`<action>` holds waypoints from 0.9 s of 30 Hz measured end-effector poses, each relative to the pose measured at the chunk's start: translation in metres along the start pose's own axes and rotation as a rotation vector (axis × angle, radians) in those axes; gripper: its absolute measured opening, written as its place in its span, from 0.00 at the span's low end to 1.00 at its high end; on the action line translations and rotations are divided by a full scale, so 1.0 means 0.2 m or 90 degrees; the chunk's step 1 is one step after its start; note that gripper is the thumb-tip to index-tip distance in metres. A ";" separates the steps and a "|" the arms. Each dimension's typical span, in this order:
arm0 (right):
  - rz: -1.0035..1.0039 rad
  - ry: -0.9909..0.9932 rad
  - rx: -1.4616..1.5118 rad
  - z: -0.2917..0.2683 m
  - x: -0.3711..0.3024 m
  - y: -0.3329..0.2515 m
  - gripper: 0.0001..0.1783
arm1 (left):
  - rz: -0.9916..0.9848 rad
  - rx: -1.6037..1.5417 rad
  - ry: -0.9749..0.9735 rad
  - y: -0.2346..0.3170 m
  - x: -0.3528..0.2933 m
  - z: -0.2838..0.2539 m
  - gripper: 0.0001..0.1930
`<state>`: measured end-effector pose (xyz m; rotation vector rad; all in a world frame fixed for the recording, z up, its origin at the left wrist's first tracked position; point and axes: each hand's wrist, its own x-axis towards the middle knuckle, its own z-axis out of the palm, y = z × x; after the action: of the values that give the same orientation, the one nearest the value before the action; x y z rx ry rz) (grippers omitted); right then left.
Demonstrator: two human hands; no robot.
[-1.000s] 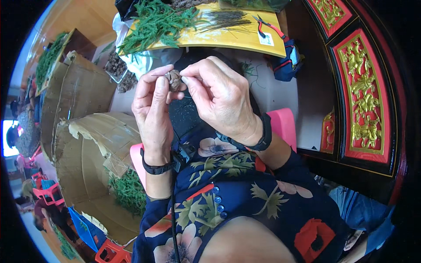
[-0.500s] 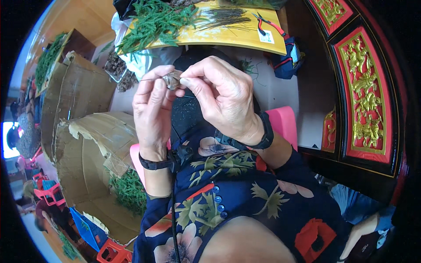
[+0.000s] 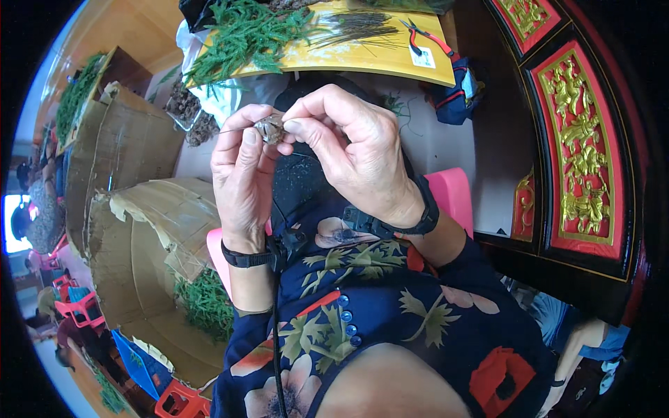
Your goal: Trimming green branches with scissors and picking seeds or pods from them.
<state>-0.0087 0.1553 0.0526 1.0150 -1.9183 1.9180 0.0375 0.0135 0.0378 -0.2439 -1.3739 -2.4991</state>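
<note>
A small, roundish grey-brown piece (image 3: pixel 270 129), like a dried cone or pod, is pinched between my fingers in front of me. My left hand (image 3: pixel 240 164) holds it between thumb and fingertips, and a thin dark wire sticks out to the left of those fingers. My right hand (image 3: pixel 355 143) is closed, thumb against forefinger, right at the piece's right side. Whatever is in that right pinch is too small to make out; it may be the wire's other end.
On the yellow table (image 3: pixel 313 66) lie green fern-like sprigs (image 3: pixel 247 35), thin dark wires (image 3: pixel 359 29) and red-handled pliers (image 3: pixel 418 38). A white basket (image 3: pixel 185 115) of brown pieces stands beyond an open cardboard box (image 3: pixel 139 258) at left. Carved red-and-gold panels (image 3: pixel 578 150) rise at right.
My right hand has shifted slightly up and left against the brown piece, which has turned a little. My left hand stays almost in place.
</note>
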 end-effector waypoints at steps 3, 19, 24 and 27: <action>-0.034 0.002 -0.037 0.01 0.00 0.01 0.01 | 0.005 0.020 -0.015 0.00 0.01 -0.02 0.13; 0.056 -0.050 0.066 -0.05 0.02 -0.02 0.02 | 0.036 0.013 -0.073 -0.01 0.01 -0.04 0.12; 0.041 -0.038 0.046 -0.05 0.02 -0.01 0.02 | 0.029 0.012 -0.105 -0.02 0.02 -0.06 0.12; 0.014 -0.049 -0.032 -0.08 0.03 -0.01 0.03 | 0.017 0.050 -0.100 -0.01 0.01 -0.07 0.12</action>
<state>-0.0152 0.1688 0.0597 1.0729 -2.0163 1.8582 0.0341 0.0028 0.0299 -0.4466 -1.5143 -2.4426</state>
